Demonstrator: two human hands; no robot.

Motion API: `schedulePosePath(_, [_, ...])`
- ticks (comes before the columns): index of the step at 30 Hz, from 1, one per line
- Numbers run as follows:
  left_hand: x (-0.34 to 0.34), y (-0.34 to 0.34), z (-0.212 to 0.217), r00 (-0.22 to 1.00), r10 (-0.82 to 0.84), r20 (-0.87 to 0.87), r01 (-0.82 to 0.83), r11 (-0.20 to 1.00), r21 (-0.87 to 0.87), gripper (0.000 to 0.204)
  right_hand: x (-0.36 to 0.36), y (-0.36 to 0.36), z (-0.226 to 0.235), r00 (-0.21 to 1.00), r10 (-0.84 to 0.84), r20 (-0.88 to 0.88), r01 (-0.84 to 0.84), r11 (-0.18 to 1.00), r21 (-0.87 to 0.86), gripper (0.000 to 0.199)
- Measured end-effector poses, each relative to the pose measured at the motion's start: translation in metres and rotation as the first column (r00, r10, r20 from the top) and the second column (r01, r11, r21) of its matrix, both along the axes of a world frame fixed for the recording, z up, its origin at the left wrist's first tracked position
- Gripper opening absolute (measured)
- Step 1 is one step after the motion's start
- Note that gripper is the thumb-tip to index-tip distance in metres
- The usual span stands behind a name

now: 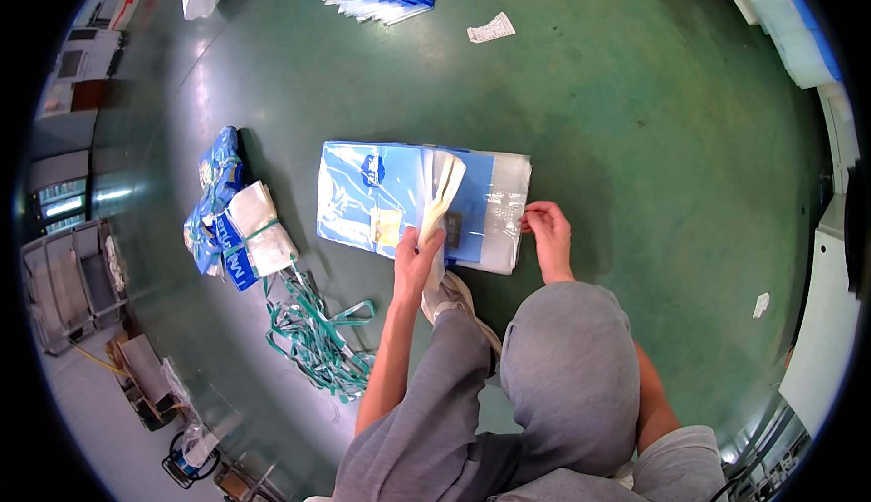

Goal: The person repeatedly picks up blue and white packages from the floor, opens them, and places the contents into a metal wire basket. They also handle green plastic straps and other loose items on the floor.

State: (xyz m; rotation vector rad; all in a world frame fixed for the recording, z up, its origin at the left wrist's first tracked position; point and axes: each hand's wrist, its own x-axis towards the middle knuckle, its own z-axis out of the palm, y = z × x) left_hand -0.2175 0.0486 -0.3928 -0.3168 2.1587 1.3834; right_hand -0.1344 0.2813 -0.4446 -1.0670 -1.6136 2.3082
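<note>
The green floor stretched widely to the right of the stack of plastic bags, which lay flat on it near the middle. The left hand was at the lower edge, its fingers pinching the raised fold. The right hand was at the clear right edge, fingers curled; whether they pinched it, I could not tell. On the left, a tied bundle and green straps narrowed the passage, and a shoe stood just beside the lower edge
</note>
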Motion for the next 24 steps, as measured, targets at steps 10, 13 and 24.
schedulePosePath(10, [0.005,0.015,0.014,0.995,-0.003,-0.100,-0.012,0.989,-0.148,0.031,0.019,0.001,-0.031,0.912,0.156,0.380,-0.267,0.928,0.261,0.027])
schedulePosePath(13, [0.010,0.019,0.003,0.984,-0.062,-0.169,0.034,0.986,-0.162,0.037,0.014,-0.006,-0.025,0.903,0.217,0.371,-0.329,0.904,0.271,0.023])
schedulePosePath(24, [0.021,0.026,-0.004,0.967,-0.106,-0.234,0.064,0.982,-0.178,0.034,0.007,-0.058,0.049,0.885,0.464,0.032,-0.401,0.725,0.560,0.017])
